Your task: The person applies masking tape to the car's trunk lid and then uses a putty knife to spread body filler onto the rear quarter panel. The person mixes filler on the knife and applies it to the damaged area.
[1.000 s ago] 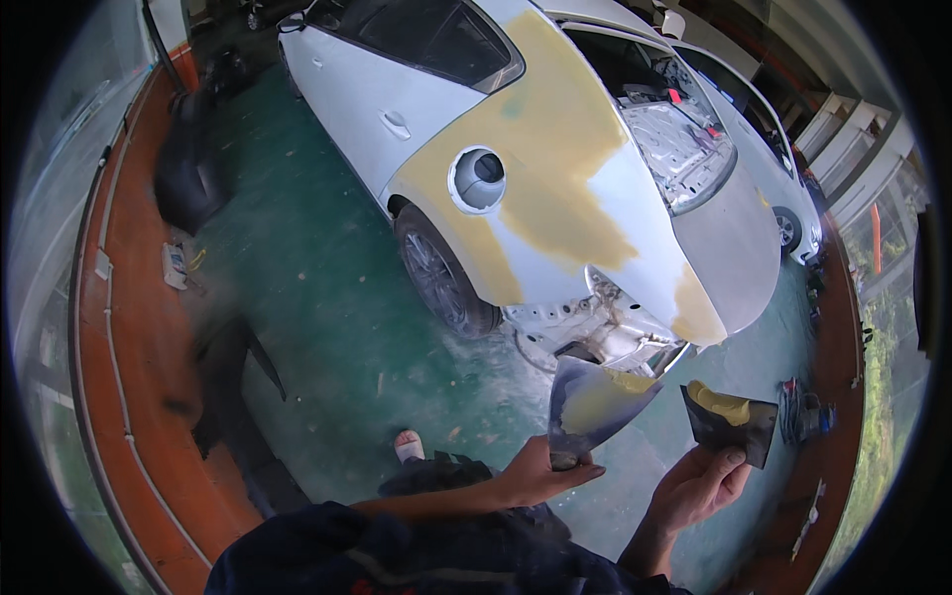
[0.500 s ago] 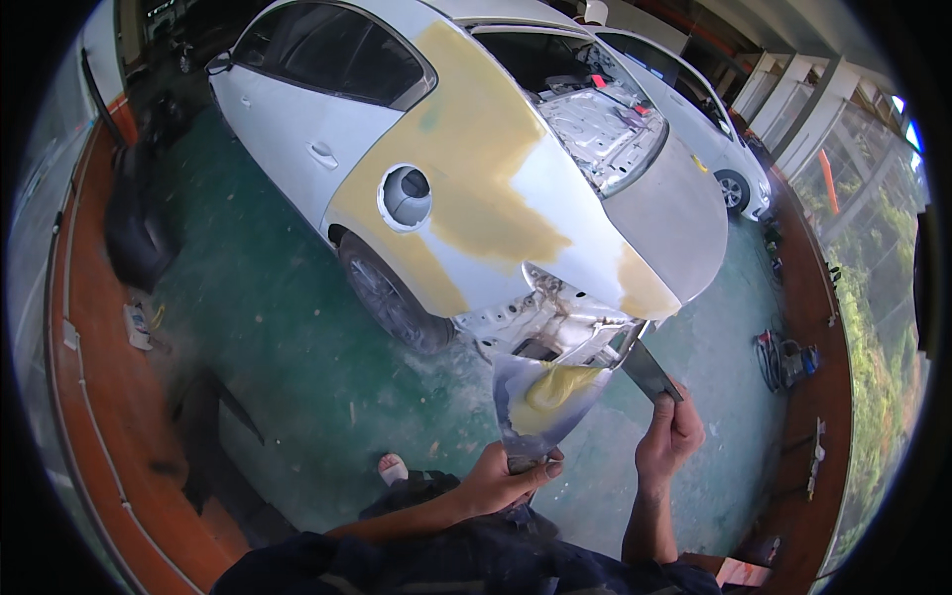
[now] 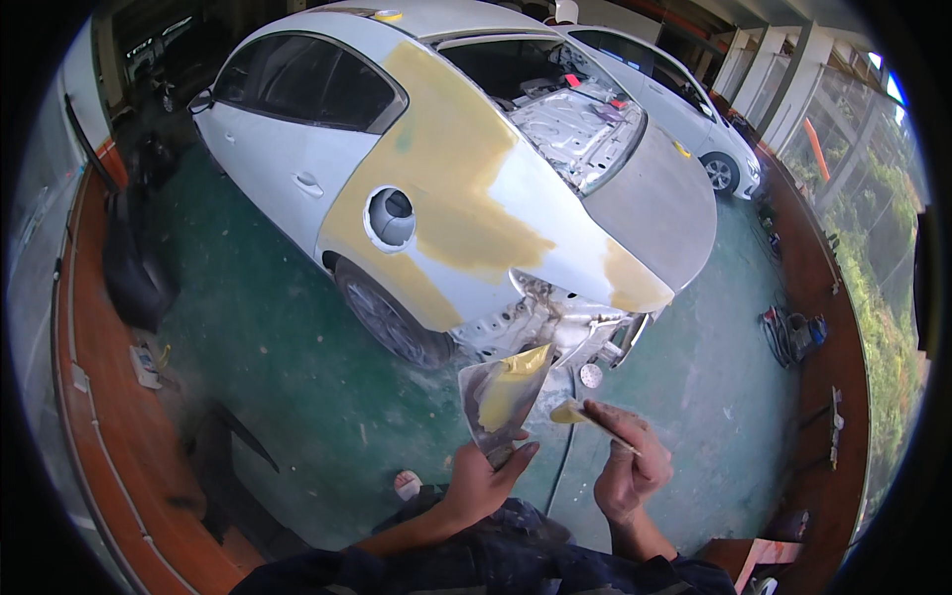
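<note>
My left hand (image 3: 476, 486) grips the lower end of a grey mixing board (image 3: 474, 405), held tilted up in front of me. Yellow putty (image 3: 526, 363) lies along its top edge, with a thinner smear below. To its right, my right hand (image 3: 635, 466) is closed around a putty knife (image 3: 607, 430). The knife's blade points left toward the board, apart from it, and carries yellow putty at its tip. Beyond both hands stands a white car (image 3: 555, 223), its rear corner stripped to bare metal. Sanded yellow filler (image 3: 451, 193) covers much of its rear side panel.
A hose or cable (image 3: 563, 461) runs along the green floor (image 3: 268, 337) near my right hand. A round perforated disc (image 3: 591, 375) shows below the car's rear corner. A blue-and-grey machine (image 3: 798, 335) stands at right, dark bumper-like parts (image 3: 134, 263) at left. Another white car (image 3: 664, 94) is behind.
My right hand has lowered and turned the knife, its blade now pointing left with putty on it. The board has moved left and tilted; the thick lump on it has shrunk toward the top edge.
</note>
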